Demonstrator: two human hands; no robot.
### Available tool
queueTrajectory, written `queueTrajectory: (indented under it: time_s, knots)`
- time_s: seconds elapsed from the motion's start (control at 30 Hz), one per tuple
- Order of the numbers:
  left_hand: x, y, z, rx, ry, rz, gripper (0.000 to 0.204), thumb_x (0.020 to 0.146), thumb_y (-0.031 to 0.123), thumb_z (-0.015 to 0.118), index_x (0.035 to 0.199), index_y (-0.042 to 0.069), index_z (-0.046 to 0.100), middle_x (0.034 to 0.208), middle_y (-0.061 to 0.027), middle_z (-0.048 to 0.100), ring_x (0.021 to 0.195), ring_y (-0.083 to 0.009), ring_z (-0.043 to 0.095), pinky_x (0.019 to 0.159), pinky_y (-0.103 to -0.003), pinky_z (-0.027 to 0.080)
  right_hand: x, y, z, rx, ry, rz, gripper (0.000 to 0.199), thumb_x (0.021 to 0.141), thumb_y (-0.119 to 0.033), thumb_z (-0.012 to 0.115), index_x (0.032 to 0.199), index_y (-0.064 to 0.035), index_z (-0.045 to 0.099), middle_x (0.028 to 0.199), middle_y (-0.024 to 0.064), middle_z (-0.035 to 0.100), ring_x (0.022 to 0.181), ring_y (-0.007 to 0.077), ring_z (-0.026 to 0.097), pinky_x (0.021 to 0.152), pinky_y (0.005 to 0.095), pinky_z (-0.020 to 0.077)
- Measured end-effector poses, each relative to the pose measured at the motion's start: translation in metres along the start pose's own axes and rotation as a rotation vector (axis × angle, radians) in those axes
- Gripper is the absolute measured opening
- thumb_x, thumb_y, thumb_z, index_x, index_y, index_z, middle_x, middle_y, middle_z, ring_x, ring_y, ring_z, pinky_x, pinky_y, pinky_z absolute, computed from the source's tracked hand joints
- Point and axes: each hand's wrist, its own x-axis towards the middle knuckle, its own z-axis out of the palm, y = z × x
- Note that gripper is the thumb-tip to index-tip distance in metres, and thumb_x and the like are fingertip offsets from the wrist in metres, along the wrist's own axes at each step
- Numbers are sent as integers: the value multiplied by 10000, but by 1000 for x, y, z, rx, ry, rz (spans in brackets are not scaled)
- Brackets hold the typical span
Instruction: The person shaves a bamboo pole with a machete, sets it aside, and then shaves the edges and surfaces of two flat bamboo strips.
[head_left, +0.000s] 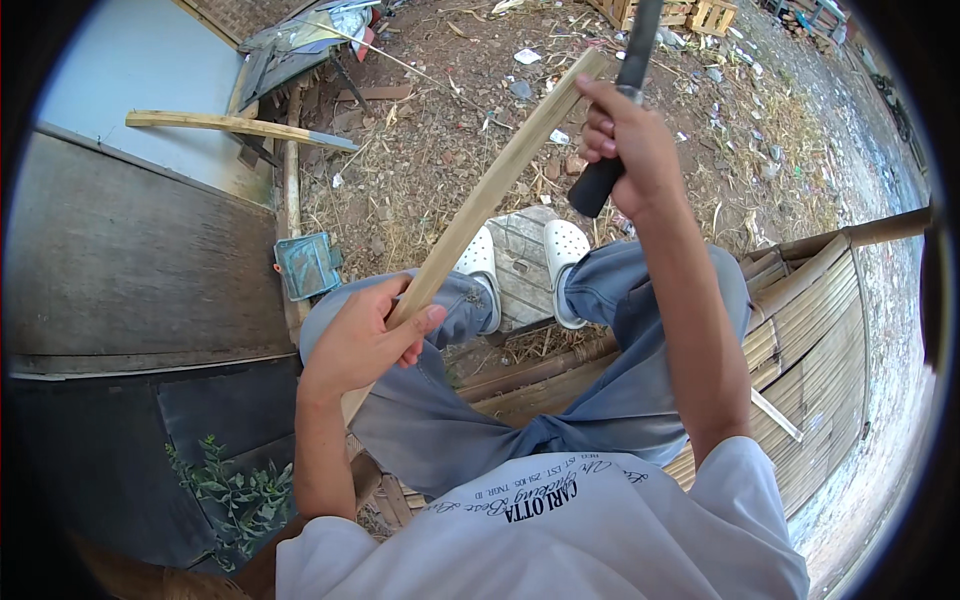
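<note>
A long pale wooden strip [483, 203] slants across the view, from beside my left thigh up toward my right hand. My left hand [362, 342] is closed around its lower part, with the thumb lying over the strip. In my right hand [632, 140] is a knife, gripped by its black handle [596, 187]. The dark knife blade [640, 45] points away from me, and its tip runs out of view at the top. My right index finger reaches to the far end of the strip; whether the blade touches the wood I cannot tell.
I sit on a bamboo-slat bench [815, 345], white clogs [567, 262] on a wooden board [520, 275]. Leftward are another wooden strip [215, 124], a blue plastic container [308, 266] and dark panels [140, 240]. Litter and dry stalks cover the ground ahead; wooden crates [712, 16] stand farther off.
</note>
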Motion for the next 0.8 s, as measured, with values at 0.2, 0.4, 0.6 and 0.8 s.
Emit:
queueTrajectory:
  time_s: [0.2,0.4,0.6,0.8]
  knots:
    - [-15,-23,-6,-19,32,-3,245,950,264,575,911,23,561,615,58,445,501,-9,404,440,-183,320,13,-32,-32,-77,122,-79,298,876,-265,658,955,6,561,588,-70,374,466,25,345,447,217,314]
    - [5,-16,14,30,323,144,262,946,222,571,846,-20,576,601,21,435,572,-53,344,488,-270,300,-36,12,9,-953,-73,-226,341,892,-306,623,745,1,637,512,5,477,434,107,406,434,308,328]
    - [16,3,21,177,388,228,278,940,218,567,848,-44,570,564,-55,434,551,-82,364,485,-299,324,-70,57,32,-1299,-466,-286,189,748,-200,620,774,-16,657,667,224,628,649,403,629,644,465,513]
    - [3,10,31,276,456,305,250,947,208,543,920,-38,577,589,-152,538,479,-205,473,491,-355,374,-66,74,29,-1502,-512,-437,190,701,-201,661,752,-28,601,597,181,601,583,380,610,579,459,496]
